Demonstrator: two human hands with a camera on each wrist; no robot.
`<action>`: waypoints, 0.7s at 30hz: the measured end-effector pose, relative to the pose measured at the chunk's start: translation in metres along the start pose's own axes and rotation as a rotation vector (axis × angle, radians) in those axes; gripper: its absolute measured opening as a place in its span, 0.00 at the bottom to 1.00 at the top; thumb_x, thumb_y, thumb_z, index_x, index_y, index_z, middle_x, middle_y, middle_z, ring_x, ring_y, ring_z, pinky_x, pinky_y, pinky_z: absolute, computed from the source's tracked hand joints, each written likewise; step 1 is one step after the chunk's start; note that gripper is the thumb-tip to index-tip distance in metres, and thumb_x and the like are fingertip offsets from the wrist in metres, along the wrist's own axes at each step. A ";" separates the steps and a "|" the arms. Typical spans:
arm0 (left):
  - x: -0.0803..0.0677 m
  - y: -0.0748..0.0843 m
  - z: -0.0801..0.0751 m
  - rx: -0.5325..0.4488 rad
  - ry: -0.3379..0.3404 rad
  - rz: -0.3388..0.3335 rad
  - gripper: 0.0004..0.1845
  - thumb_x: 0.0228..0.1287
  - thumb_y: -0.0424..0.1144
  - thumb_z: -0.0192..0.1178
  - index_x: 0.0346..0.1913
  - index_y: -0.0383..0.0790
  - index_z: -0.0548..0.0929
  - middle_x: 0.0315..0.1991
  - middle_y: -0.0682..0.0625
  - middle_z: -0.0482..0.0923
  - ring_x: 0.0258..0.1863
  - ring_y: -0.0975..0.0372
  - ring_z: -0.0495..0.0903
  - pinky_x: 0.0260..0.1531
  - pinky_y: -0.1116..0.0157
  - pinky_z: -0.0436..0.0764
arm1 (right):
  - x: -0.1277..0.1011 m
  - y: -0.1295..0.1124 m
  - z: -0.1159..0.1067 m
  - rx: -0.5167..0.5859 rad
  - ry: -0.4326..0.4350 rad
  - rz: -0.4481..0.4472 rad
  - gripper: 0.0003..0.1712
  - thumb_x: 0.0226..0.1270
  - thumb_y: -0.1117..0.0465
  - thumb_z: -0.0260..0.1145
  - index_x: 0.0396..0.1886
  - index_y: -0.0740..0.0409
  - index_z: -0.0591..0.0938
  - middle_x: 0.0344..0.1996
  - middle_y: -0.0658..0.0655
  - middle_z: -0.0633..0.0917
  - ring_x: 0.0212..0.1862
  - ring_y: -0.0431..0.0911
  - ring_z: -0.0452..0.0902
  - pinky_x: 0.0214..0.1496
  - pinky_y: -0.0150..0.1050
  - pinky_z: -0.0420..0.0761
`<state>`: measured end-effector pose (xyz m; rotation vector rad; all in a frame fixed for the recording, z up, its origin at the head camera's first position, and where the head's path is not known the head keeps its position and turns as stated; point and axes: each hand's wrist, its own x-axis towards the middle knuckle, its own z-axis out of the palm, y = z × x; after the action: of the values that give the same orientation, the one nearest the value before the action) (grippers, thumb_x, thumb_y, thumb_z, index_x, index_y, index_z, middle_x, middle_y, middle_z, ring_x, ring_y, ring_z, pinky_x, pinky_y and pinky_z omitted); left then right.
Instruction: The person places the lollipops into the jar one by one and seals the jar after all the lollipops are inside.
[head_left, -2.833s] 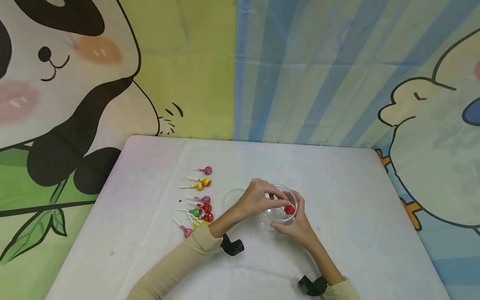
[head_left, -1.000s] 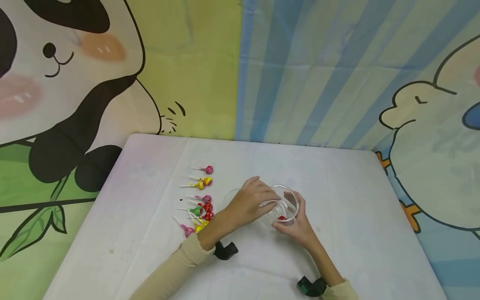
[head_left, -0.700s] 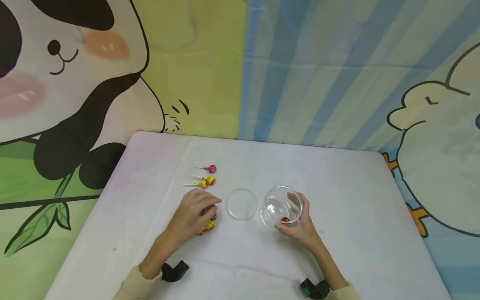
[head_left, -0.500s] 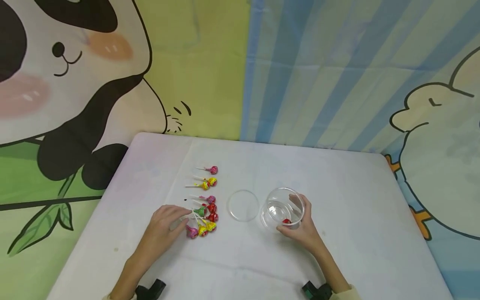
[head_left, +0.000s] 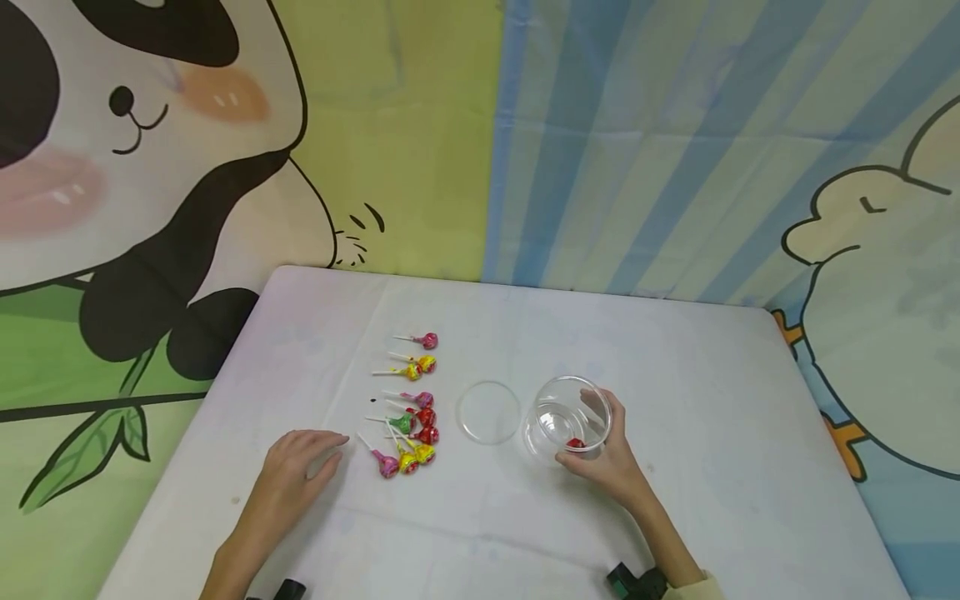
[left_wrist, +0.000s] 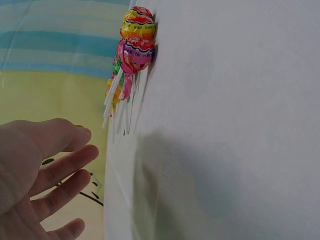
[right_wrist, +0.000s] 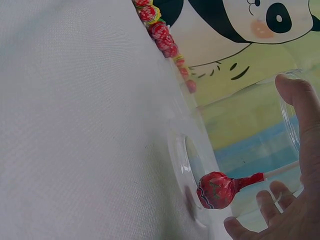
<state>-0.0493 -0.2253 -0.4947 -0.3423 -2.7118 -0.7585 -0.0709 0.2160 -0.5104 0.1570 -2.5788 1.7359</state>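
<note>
Gripping clear cup (head_left: 568, 421) in right hand (head_left: 607, 462), lollipops (head_left: 408, 417) near left hand (head_left: 296, 467)

The right hand (head_left: 611, 462) is hiding part of the clear cup (head_left: 567, 414), and the picture edge is cutting off both arms.

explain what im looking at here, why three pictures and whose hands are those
These are a person's two bare hands, filmed by three cameras at one moment. The wide picture comes from a camera on the person's head, looking down at a white table. The other two come from cameras strapped to each wrist, so they look sideways and close up. The right hand holds a clear plastic cup tilted on its side, with one red lollipop inside. The left hand rests open on the table, holding nothing, beside a cluster of wrapped lollipops. A clear round lid lies flat between the lollipops and the cup.
</note>
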 end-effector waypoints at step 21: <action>0.034 -0.026 0.012 0.041 -0.377 0.126 0.19 0.54 0.33 0.70 0.51 0.48 0.85 0.49 0.53 0.84 0.52 0.56 0.80 0.53 0.51 0.79 | 0.000 0.000 -0.002 0.015 -0.010 0.019 0.62 0.43 0.65 0.80 0.72 0.50 0.49 0.71 0.61 0.63 0.71 0.61 0.61 0.67 0.46 0.68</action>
<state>-0.0915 -0.2352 -0.5044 -0.7031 -3.0101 -0.6569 -0.0705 0.2178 -0.5095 0.1428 -2.5826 1.7660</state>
